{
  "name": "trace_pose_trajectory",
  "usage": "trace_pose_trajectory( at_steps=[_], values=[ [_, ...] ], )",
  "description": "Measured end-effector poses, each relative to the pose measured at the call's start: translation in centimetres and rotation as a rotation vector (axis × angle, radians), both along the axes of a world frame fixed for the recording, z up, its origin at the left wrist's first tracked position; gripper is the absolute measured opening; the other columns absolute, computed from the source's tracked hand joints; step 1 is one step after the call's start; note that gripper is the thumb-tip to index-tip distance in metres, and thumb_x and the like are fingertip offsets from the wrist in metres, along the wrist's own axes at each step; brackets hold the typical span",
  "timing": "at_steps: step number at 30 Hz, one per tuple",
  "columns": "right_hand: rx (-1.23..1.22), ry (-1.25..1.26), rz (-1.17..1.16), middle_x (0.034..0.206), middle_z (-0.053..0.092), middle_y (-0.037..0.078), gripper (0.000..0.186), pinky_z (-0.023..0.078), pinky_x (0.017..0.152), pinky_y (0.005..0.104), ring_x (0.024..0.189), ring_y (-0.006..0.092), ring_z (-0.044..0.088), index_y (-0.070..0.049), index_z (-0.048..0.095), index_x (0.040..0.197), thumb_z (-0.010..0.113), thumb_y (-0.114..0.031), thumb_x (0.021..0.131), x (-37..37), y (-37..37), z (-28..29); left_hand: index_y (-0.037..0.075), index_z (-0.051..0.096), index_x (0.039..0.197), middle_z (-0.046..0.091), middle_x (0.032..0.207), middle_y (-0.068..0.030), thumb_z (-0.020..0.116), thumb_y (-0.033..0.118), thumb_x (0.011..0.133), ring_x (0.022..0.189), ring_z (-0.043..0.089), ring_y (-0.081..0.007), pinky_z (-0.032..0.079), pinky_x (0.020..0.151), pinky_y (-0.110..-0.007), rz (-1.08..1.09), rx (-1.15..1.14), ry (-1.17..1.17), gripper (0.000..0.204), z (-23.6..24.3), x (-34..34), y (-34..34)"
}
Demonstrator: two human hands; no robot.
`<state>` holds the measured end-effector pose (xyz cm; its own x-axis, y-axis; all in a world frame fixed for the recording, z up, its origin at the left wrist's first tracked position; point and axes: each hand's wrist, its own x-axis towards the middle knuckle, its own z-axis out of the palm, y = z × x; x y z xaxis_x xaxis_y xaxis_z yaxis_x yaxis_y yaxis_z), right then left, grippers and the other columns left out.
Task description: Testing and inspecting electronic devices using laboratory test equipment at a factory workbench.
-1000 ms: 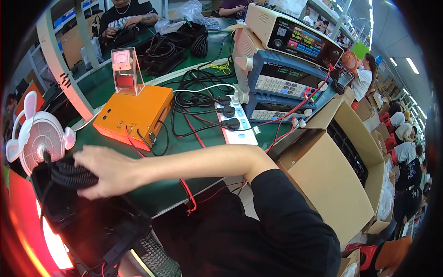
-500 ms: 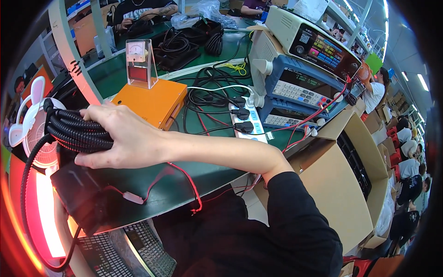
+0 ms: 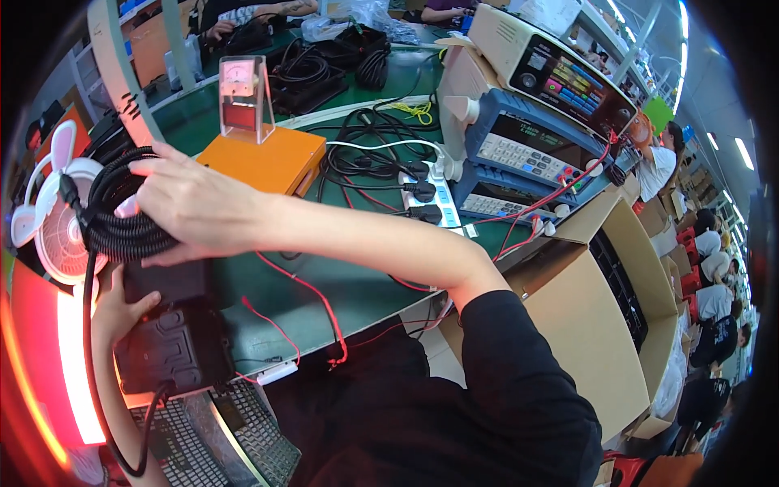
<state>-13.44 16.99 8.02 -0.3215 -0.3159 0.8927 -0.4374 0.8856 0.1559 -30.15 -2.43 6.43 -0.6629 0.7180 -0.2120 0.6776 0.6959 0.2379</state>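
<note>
My right hand (image 3: 191, 199) is closed around a coil of black corrugated cable (image 3: 122, 231), held above the left end of the bench. From the coil, the cable loops down past my left forearm and up into a black plastic box (image 3: 180, 345) with moulded ridges. That box lies at the bench's near left edge. My left hand (image 3: 120, 312) is against its left side, thumb and fingers spread apart. Behind the box is a flat black piece (image 3: 166, 280); whether the two are joined I cannot tell.
A white rabbit-eared fan (image 3: 69, 215) and a glowing red light stand at the left. Beyond are an orange box (image 3: 260, 166) with a meter on it, tangled cables, a power strip (image 3: 442, 203) and stacked bench instruments (image 3: 527, 146). An open carton (image 3: 584, 316) stands right; red leads cross the bench.
The black box has turned from a blurred, tilted pose to show its ridged face. My left hand has come into view beside it. The cable coil has turned in my right hand.
</note>
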Motion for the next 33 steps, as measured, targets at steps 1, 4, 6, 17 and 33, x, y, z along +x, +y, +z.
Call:
trace_pose_trajectory(
  at_steps=[1,4,6,17,33],
  values=[
    [-0.012,-0.082,-0.033,0.091,0.056,0.021,0.052,0.026,0.103,0.0514,0.107,0.0361,0.050,0.003,0.051,0.090,0.067,-0.043,0.072,-0.7,0.3,-0.4,0.004,0.020,0.138,0.043,0.127,-0.0274,0.074,0.044,0.066,0.120,0.042,-0.0363,0.036,0.099,-0.039,-0.119,0.032,0.073,0.099,-0.7,-1.2,0.0],
    [0.103,-0.361,-0.161,0.091,0.058,0.022,0.063,0.032,0.097,0.0494,0.103,0.0374,0.052,0.006,0.052,0.087,0.059,-0.055,0.074,-3.3,0.1,-2.5,0.005,0.024,0.138,0.052,0.118,-0.0249,0.074,0.050,0.061,0.112,0.051,-0.0347,0.041,0.094,-0.039,-0.096,-0.087,0.275,0.103,1.4,0.7,0.2],
    [0.263,-0.614,-0.273,0.090,0.059,0.019,0.062,0.034,0.093,0.0439,0.097,0.0330,0.053,0.003,0.055,0.085,0.056,-0.058,0.075,-4.5,1.2,-4.9,0.001,0.049,0.121,0.059,0.106,-0.0228,0.072,0.047,0.066,0.099,0.059,-0.0313,0.046,0.082,-0.040,-0.037,-0.193,0.214,0.075,3.8,2.5,1.7],
    [0.099,-0.683,-0.080,0.100,0.057,0.014,0.026,0.045,0.081,0.0371,0.092,0.0310,0.055,0.000,0.054,0.100,0.059,-0.019,0.083,6.9,3.0,-2.2,0.000,0.060,0.092,0.058,0.092,-0.0177,0.057,-0.006,0.075,0.087,0.061,-0.0338,0.051,0.078,-0.049,-0.539,0.629,1.025,0.018,-1.6,15.0,-9.4],
    [0.500,-0.723,0.189,0.057,0.037,-0.003,0.010,0.039,0.054,0.0257,0.055,0.0126,0.045,-0.007,0.056,0.074,0.058,-0.014,0.067,18.6,-5.5,-11.3,0.006,0.058,0.110,0.054,0.112,-0.0203,0.065,0.019,0.078,0.110,0.049,-0.0294,0.042,0.089,-0.035,-0.300,0.702,0.021,0.036,-9.1,19.7,4.2]
  ],
)
